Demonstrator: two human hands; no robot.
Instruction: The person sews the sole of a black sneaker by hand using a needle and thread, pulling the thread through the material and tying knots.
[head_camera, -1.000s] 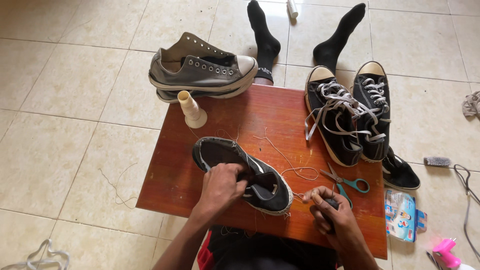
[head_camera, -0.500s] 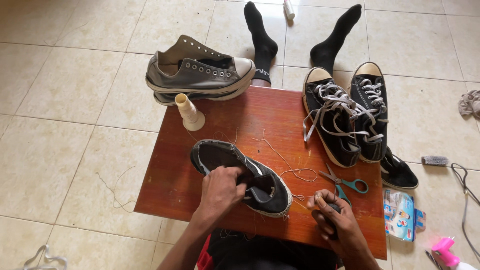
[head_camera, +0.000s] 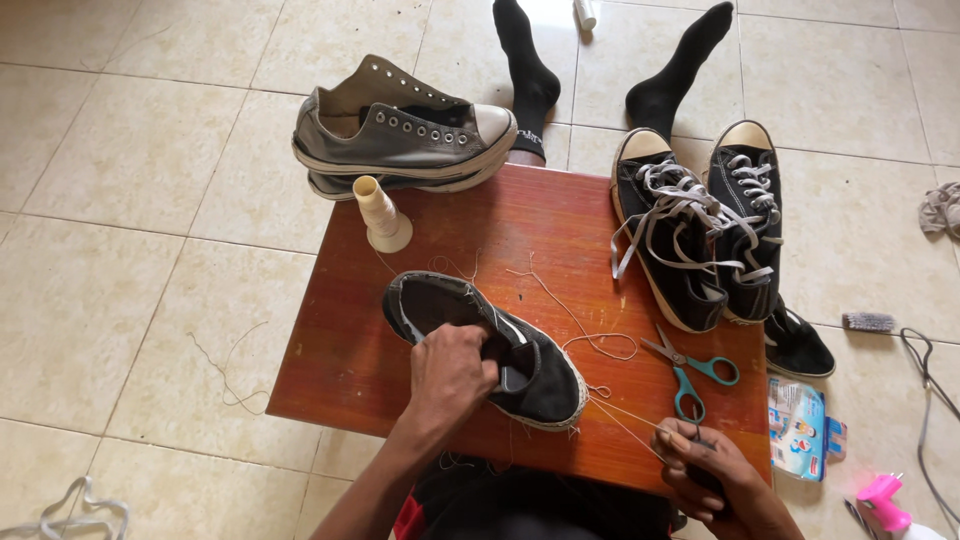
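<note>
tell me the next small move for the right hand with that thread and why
Probably keep drawing the pale thread outward until it is snug: the right hand pinches it, it runs taut to the toe seam of the black canvas slip-on shoe, and the left hand steadies that shoe.

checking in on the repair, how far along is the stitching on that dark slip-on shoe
Partly done, it seems. The left hand grips the dark slip-on shoe on the red wooden table, and the right hand pulls a pale thread taut from the toe's sole edge, so a stitch is in hand. How much of the edge is sewn cannot be told. The cream thread cone and teal-handled scissors lie ready.
</note>
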